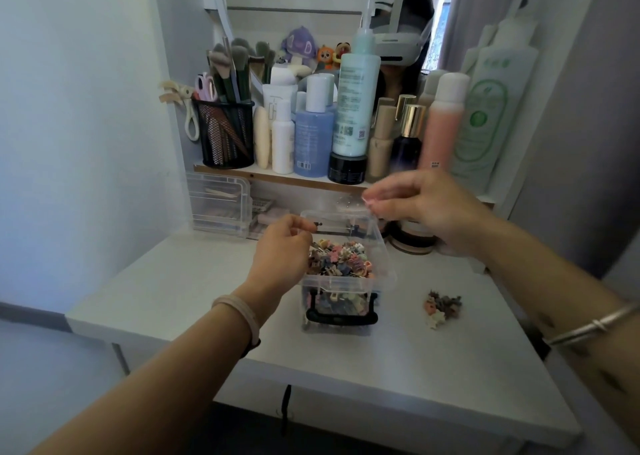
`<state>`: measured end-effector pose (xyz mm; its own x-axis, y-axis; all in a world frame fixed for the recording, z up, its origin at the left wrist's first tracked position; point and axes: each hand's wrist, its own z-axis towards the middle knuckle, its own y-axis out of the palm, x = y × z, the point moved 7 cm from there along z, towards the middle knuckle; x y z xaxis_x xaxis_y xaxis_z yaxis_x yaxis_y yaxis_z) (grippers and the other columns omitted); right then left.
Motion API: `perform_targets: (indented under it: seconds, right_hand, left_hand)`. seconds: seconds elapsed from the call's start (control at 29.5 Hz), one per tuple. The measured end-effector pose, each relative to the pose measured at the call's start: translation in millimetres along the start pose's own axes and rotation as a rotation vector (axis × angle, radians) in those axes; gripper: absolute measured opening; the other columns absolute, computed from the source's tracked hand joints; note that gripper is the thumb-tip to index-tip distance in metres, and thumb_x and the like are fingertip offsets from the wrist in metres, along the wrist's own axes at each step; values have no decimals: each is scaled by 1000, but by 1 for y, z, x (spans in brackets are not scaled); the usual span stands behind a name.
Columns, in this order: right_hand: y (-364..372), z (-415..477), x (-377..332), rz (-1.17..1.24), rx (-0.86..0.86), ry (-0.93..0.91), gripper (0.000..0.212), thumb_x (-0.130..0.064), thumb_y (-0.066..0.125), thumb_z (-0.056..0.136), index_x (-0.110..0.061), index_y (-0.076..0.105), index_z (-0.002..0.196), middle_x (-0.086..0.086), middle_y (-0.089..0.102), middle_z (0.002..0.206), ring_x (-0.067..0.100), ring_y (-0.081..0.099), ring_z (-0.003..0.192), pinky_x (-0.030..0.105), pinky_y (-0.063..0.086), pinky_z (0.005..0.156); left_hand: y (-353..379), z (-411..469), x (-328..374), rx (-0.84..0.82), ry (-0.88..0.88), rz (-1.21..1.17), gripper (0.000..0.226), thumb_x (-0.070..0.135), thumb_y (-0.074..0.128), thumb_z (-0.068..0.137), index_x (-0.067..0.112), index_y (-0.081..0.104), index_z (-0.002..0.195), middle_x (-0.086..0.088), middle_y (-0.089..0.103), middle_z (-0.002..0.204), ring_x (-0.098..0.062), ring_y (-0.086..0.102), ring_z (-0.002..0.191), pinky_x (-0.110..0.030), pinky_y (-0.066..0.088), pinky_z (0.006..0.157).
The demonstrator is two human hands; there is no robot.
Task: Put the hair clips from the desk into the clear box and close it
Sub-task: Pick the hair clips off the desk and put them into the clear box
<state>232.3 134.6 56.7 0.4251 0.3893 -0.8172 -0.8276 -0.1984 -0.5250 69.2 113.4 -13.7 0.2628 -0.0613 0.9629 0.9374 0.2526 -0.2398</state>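
Observation:
A clear box (341,302) with a black front latch stands in the middle of the white desk (194,295), filled with small colourful hair clips (341,259). Its clear lid (349,222) is raised at the back. My right hand (422,209) pinches the lid's upper right corner. My left hand (282,250) is at the box's left rim, fingers closed over the clips; whether it holds a clip is hidden. A small pile of hair clips (443,307) lies on the desk to the right of the box.
A shelf behind carries bottles (356,98), a black mesh cup of brushes (227,132) and a tall white-green bottle (485,115). A clear drawer unit (220,203) stands at the back left. A round jar (414,238) sits behind the box, under my right hand.

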Motion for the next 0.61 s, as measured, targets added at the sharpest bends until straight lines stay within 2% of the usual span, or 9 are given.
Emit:
perform_targets:
  seconds: [0.07, 0.14, 0.2, 0.27, 0.3, 0.44, 0.54, 0.61]
  right_hand:
    - [8, -1, -4, -13, -100, -11, 22, -12, 66, 81, -24, 67, 99, -11, 66, 94, -1, 61, 89, 12, 47, 82]
    - [1, 0, 8, -120, -71, 23, 25, -7, 63, 84, -18, 66, 107, -8, 64, 98, 4, 59, 92, 11, 44, 80]
    - [-11, -3, 27, -438, -74, 72, 27, -5, 62, 85, -15, 66, 109, -5, 64, 105, 9, 57, 97, 15, 45, 80]
    - [-14, -12, 56, -740, -220, 177, 31, -7, 62, 85, -16, 65, 114, -1, 65, 113, 11, 58, 100, 21, 47, 86]
    - [-14, -18, 70, -797, -293, 234, 31, -8, 62, 85, -17, 64, 115, 0, 65, 114, 12, 58, 99, 21, 46, 86]
    - [-10, -32, 93, -770, -366, 315, 26, -18, 65, 84, -19, 66, 110, -2, 65, 103, 11, 59, 92, 12, 42, 69]
    - [-2, -34, 101, -767, -364, 318, 22, -16, 64, 84, -17, 68, 106, -3, 68, 98, 11, 61, 88, 17, 46, 73]
    - [1, -33, 103, -760, -326, 307, 18, -13, 61, 86, -14, 69, 102, -3, 70, 95, 8, 62, 79, 19, 49, 72]
  left_hand:
    - [1, -2, 0, -5, -6, -7, 17, 6, 38, 95, 15, 52, 92, 3, 49, 75, -11, 41, 56, -22, 36, 52]
    - [2, -3, 0, -14, -10, -6, 17, 6, 38, 96, 15, 52, 94, 3, 50, 76, -11, 42, 56, -22, 36, 52]
    - [2, -3, 1, -15, -12, -12, 17, 7, 37, 96, 14, 52, 95, 3, 51, 75, -10, 43, 56, -21, 36, 52]
    - [2, -2, 1, -13, -16, -17, 17, 7, 37, 96, 14, 52, 95, 2, 51, 76, -10, 42, 56, -21, 36, 52]
    - [1, -2, 0, -8, -18, -13, 17, 7, 37, 96, 14, 52, 95, 2, 51, 76, -10, 42, 57, -21, 36, 52]
    - [1, -2, 1, -10, -10, 2, 17, 7, 37, 96, 14, 53, 97, 3, 49, 75, -11, 41, 59, -23, 36, 54]
    - [2, -4, 2, -11, -9, -4, 17, 6, 37, 96, 13, 52, 97, 3, 49, 74, -11, 41, 58, -22, 36, 54]
    - [3, -5, 2, -16, -10, -10, 17, 7, 37, 96, 13, 52, 97, 3, 49, 75, -11, 41, 58, -22, 36, 53]
